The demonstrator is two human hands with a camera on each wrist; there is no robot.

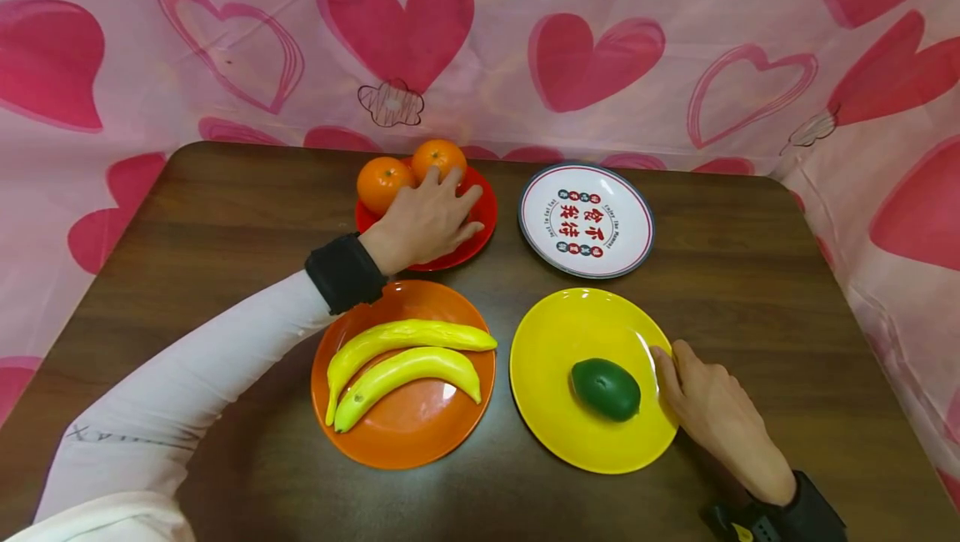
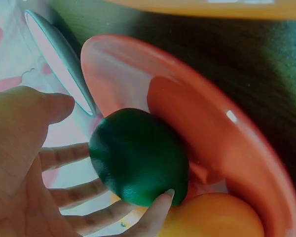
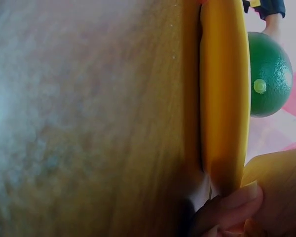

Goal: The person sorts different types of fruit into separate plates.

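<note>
My left hand (image 1: 427,221) is over the red plate (image 1: 489,200) at the back, its fingers spread around an oval green fruit (image 2: 138,153). The little finger touches this fruit while the thumb stands off from it; in the head view the hand hides it. Two oranges (image 1: 384,183) sit on the same plate, behind and left of the hand. With thumb and fingers, my right hand (image 1: 716,404) pinches the right rim of the yellow plate (image 1: 562,333). A second green fruit (image 1: 606,389) lies on that plate, apart from the fingers.
An orange plate (image 1: 405,446) with two bananas (image 1: 412,371) stands front left, partly under the left wrist. Behind the yellow plate is a white plate (image 1: 536,217) with printed characters. All stand on a brown wooden table (image 1: 757,275) before a pink heart-patterned cloth (image 1: 495,25).
</note>
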